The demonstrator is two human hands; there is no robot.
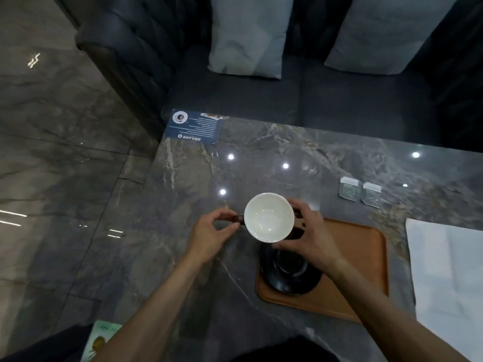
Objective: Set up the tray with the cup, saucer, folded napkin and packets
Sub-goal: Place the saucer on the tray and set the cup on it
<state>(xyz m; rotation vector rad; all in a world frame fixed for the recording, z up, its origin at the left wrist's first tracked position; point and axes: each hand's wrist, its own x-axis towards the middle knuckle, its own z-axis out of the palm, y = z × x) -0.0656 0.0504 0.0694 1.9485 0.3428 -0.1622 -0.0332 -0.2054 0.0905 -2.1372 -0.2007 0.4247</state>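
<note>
A cup point(268, 217), white inside and dark outside, is held upright in the air above the left end of the brown tray point(350, 259). My left hand point(213, 237) pinches its dark handle on the left. My right hand point(305, 231) wraps the cup's right side. Just below the cup, a black saucer point(290, 273) rests on the tray's left part. Two grey-white packets point(360, 192) lie side by side on the marble table beyond the tray. A white napkin point(449, 278) lies flat at the right, partly out of frame.
A blue printed card point(194, 128) lies at the marble table's point(274, 152) far left corner. A dark sofa with two grey cushions point(248, 37) stands behind the table. A green leaflet point(100, 340) shows at the bottom left. The table's left edge drops to a glossy tiled floor.
</note>
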